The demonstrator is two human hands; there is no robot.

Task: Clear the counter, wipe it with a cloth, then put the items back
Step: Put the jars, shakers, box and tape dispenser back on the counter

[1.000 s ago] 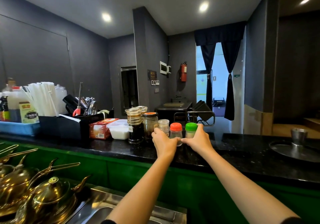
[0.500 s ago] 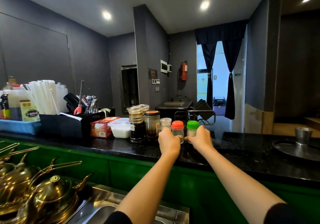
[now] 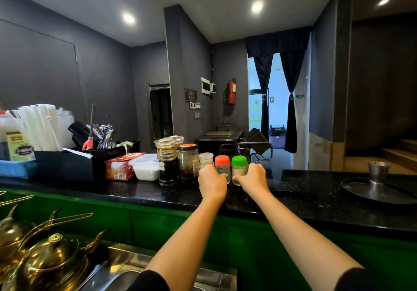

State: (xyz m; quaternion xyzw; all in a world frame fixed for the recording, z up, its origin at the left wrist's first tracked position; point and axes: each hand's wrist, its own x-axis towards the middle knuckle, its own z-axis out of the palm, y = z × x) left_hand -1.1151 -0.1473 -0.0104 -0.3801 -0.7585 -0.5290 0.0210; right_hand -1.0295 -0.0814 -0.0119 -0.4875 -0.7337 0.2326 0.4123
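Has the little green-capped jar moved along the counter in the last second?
No. The green-capped jar stands beside the orange-capped jar, at the same distance from the tall dark jar.

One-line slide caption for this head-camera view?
Left hand grips orange-capped jar, right hand green-capped jar, on black counter.

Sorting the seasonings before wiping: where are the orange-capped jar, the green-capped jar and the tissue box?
orange-capped jar (image 3: 222, 160), head view, on its cap.
green-capped jar (image 3: 239, 161), head view, on its cap.
tissue box (image 3: 119, 169), head view, on its front face.
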